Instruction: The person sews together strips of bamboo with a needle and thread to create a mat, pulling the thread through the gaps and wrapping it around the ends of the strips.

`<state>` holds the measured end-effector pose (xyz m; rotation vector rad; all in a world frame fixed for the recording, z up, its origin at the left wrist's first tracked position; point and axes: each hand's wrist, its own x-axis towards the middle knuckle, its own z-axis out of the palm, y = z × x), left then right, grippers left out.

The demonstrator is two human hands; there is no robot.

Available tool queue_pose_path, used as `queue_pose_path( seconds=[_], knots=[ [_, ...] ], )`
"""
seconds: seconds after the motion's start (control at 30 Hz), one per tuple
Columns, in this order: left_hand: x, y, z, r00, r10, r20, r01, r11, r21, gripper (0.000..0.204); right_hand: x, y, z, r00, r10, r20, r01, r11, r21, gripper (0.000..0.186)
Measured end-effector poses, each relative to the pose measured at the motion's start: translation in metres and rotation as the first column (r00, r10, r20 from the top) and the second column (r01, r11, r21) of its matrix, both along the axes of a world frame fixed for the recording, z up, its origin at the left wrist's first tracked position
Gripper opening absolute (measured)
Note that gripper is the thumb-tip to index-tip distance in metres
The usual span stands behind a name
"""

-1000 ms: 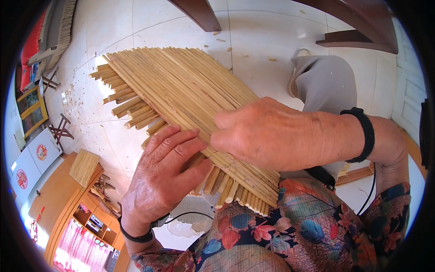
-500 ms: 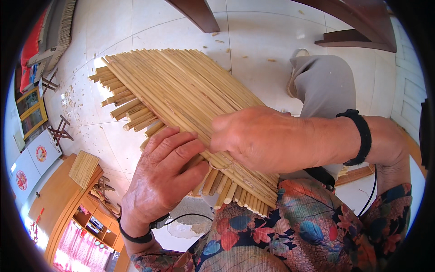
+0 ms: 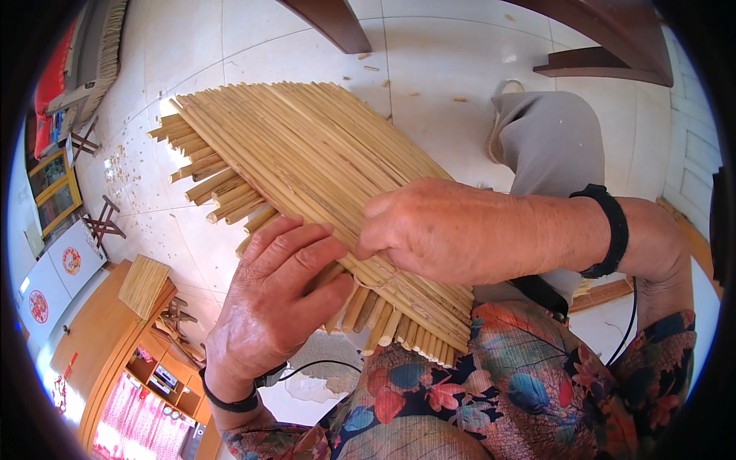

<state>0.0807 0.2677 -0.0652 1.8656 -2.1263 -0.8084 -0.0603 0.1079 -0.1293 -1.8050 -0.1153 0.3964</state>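
A panel of straight, straw-coloured plant stalks [image 3: 307, 146] lies slanting across my lap, its stalks packed side by side. A second layer of stalks [image 3: 218, 184] runs crosswise beneath, with cut ends jutting past the near left edge. My left hand [image 3: 280, 303] is wrapped over that edge, fingers on top and the thumb side lower down. Just right of it, my right hand [image 3: 441, 234] is closed in a fist against the panel's surface; what its fingers pinch is hidden. A thin cord [image 3: 379, 285] loops over the edge stalks below my right hand.
Dark wooden furniture legs [image 3: 330, 23] stand on the tiled floor [image 3: 452, 46] ahead. Small stalk scraps [image 3: 119, 172] are scattered at left. A wooden cabinet [image 3: 100, 314] at lower left bears another stalk panel [image 3: 144, 285]. Small folding stools [image 3: 102, 222] stand near it.
My right hand has shifted very slightly and shows sharper, uncovering a little more of the cord. The panel and my left hand stay almost where they were.
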Motion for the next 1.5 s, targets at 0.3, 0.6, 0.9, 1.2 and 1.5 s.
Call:
queue_pose_path(
  seconds=[0.3, 0.6, 0.9, 1.2, 1.5],
  knots=[
    [-0.001, 0.000, 0.001, 1.000, -0.003, 0.012, 0.003, 1.000, -0.013, 0.018, 0.011, -0.003, 0.018, 0.988, 0.101, 0.119, -0.083, 0.986, -0.146, 0.008],
    [-0.002, 0.007, 0.004, 0.985, 0.100, 0.138, -0.087, 0.992, -0.095, 0.022, 0.011, 0.009, 0.003, 0.999, -0.030, 0.034, 0.032, 0.998, -0.061, 0.013],
    [0.006, 0.026, 0.001, 0.981, 0.083, 0.175, -0.057, 0.988, -0.145, 0.015, -0.033, 0.010, -0.013, 0.954, -0.282, -0.103, 0.291, 0.953, 0.080, 0.053],
    [-0.027, 0.061, 0.030, 0.956, 0.094, 0.277, -0.008, 0.955, -0.295, 0.013, -0.058, 0.044, 0.001, 0.976, -0.185, 0.114, 0.181, 0.983, 0.043, 0.059],
    [-0.055, 0.126, -0.004, 0.839, 0.454, 0.300, -0.252, 0.813, -0.525, 0.017, -0.046, 0.061, 0.012, 0.901, 0.006, 0.434, 0.133, 0.948, -0.290, 0.063]
  ],
)
